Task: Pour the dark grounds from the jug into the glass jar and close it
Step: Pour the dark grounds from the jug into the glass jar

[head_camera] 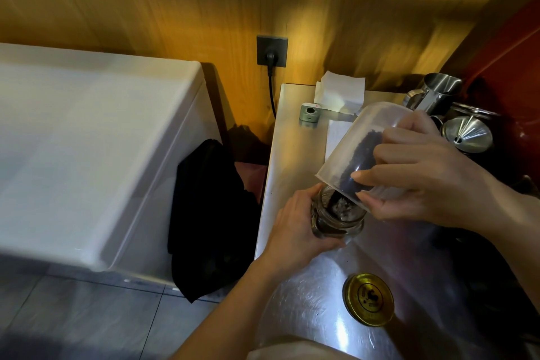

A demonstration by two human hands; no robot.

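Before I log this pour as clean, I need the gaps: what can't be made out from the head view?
- How full the glass jar is: left hand and jug cover it.
- Print on the gold lid: too small, glare.
- Whether grounds spilled on the steel counter: reflections hide it.
- Items under the right hand and forearm: dark, covered.

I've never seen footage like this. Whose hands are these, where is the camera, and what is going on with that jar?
There is no machine here: a person wears a camera on the head, looking down at their own hands. The right hand tips a clear plastic jug, and dark grounds slide from it into a glass jar, which the left hand steadies on the steel counter. The jar's gold lid lies nearby, not yet on. A metal pitcher and funnel stand at the back.
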